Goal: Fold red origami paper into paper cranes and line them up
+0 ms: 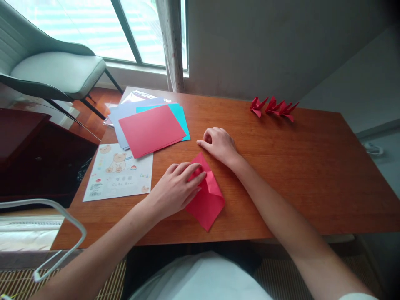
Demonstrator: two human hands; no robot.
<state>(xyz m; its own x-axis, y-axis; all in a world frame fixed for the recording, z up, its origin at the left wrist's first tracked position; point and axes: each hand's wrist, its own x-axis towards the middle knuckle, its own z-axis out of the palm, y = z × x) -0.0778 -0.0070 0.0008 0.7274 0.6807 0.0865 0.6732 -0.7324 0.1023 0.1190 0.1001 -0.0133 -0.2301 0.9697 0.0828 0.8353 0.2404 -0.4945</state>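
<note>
A sheet of red folding paper (pixel 208 204), partly folded with one flap raised, lies near the front edge of the wooden table. My left hand (pixel 179 185) bends over its upper left side, with the fingers together and the tips on the paper; the thumb is mostly hidden. Just beyond the top corner of the sheet, my right hand (pixel 219 143) rests on the table apart from the paper. Its fingers are loosely curled, the thumb points left, and nothing shows in it.
At back left lie red sheets (pixel 151 129) over turquoise and lilac sheets (pixel 118 123). A white bear-print sheet (pixel 117 171) sits below them. Several folded red paper cranes (pixel 275 108) stand at the far right of the table (pixel 296 166). A chair (pixel 56 68) is by the window.
</note>
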